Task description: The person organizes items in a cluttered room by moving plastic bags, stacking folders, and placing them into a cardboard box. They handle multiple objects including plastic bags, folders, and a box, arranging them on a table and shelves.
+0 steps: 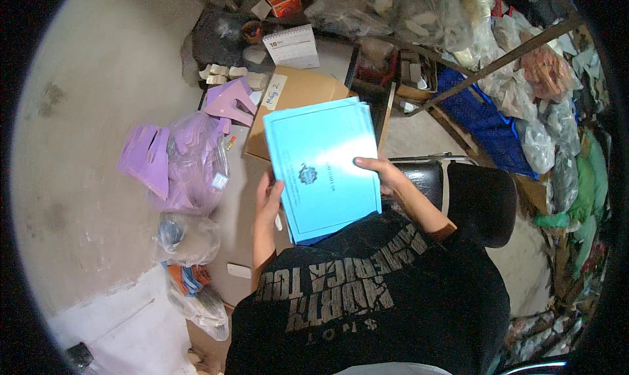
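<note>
I hold a stack of light blue printed sheets (327, 152) between both hands, tilted in front of my body. My left hand (268, 197) grips its left edge, the thumb lying on the top sheet and the other fingers beside or behind the edge. My right hand (382, 175) clasps the right edge with its thumb pressed on the face; those fingers are hidden underneath. Beyond the stack lies a flat brown cardboard box (308, 87) with a handwritten white label, partly covered by the sheets.
On the table (236, 237), a desk calendar (291, 47) stands behind the box. Purple cut pieces (147, 159) and a purple-filled plastic bag (196, 152) sit at the left. A black chair (481, 201) is at my right, with heaped plastic bags (511, 93) beyond.
</note>
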A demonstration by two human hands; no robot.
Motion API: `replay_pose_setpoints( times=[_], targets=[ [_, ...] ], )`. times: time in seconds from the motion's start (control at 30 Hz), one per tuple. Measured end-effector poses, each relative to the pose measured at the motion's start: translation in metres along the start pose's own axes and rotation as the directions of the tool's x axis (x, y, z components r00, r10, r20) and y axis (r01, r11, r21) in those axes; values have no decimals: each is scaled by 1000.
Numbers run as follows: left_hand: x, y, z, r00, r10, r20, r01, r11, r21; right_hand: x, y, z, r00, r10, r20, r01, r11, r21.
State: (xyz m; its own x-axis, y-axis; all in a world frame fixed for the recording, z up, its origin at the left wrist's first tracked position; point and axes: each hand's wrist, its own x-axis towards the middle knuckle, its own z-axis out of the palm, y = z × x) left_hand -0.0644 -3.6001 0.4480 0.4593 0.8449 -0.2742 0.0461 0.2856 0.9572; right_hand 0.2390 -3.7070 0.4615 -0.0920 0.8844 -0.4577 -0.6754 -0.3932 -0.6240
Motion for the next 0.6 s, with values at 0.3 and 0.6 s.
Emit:
replay_pose_setpoints(
  times=[0.3, 0.6],
  targets=[
    [89, -44, -28, 676, 314, -667, 306, 703, 642, -26, -12, -116, 750, -261, -608, 220, 965, -142],
    [104, -132, -12, 706, 534, -466, 460, 154, 874, 48, -23, -183, 649, -215, -729, 153, 977, -151]
  ],
)
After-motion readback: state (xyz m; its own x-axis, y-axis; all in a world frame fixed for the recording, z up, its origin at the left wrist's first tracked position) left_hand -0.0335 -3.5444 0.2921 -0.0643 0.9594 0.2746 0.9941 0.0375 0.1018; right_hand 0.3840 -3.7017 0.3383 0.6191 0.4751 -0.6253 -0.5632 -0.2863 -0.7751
